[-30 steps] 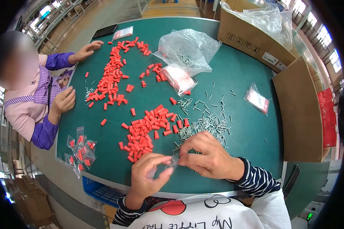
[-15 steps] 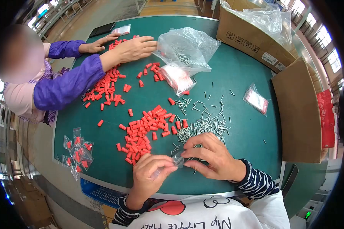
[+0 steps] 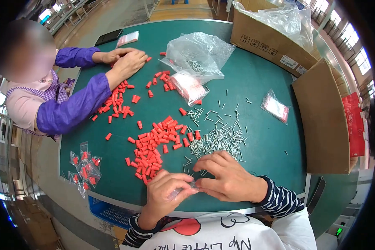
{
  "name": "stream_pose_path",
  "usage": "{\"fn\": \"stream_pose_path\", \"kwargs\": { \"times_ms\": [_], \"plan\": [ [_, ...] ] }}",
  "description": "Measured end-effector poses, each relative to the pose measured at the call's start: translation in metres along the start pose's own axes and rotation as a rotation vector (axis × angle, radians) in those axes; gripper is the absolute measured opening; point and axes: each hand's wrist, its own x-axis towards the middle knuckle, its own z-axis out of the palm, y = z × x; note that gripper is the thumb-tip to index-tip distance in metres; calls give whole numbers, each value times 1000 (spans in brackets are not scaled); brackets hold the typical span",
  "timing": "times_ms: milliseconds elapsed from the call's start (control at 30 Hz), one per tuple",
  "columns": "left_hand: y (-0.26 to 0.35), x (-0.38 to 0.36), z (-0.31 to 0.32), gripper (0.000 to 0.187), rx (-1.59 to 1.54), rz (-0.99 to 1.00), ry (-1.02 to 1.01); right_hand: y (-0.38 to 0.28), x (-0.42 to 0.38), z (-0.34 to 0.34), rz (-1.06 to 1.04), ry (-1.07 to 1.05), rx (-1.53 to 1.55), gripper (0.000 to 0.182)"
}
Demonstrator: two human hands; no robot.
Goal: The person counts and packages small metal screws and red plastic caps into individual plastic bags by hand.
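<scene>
My left hand [image 3: 166,193] pinches a small clear plastic bag [image 3: 176,193] just above the table's near edge. At the bag's other end are the bent fingers of my right hand [image 3: 231,179], closed on its edge; whether they also hold something small is hidden. Just beyond my left hand lies a heap of red tapered plastic caps [image 3: 148,146]. Loose silvery screws [image 3: 221,141] spread out beyond my right fingertips. Several filled small bags [image 3: 85,168] with red caps inside lie at the table's left edge.
Across the left corner, a co-worker's hands [image 3: 127,62] are over more red caps [image 3: 116,98]. A large clear bag of screws [image 3: 200,56] and a pack of flat bags [image 3: 189,87] lie mid-table. Another pack [image 3: 276,109] is at right, near open cardboard boxes [image 3: 323,121].
My hands have drawn closer together around the small bag, and my right fingers have lowered onto its edge. The co-worker's near hand has moved back left toward the other hand.
</scene>
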Motion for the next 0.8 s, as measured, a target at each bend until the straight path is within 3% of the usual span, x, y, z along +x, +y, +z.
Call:
{"fn": "stream_pose_path", "kwargs": {
  "times_ms": [267,467,600,800],
  "plan": [
    [8,-1,6,51,-76,-48,-111,-12,-17,4,-58,35,-44,20],
    [11,-6,4,50,-350,-203,-220,-21,-17,-2,-75,15,-5,26],
    [11,-10,5,50,-344,-163,-208,-23,-21,-2,-46,-33,-20,26],
    [3,-22,1,50,-264,-177,-60,-13,-19,-9,277,95,20,19]
  ]
}}
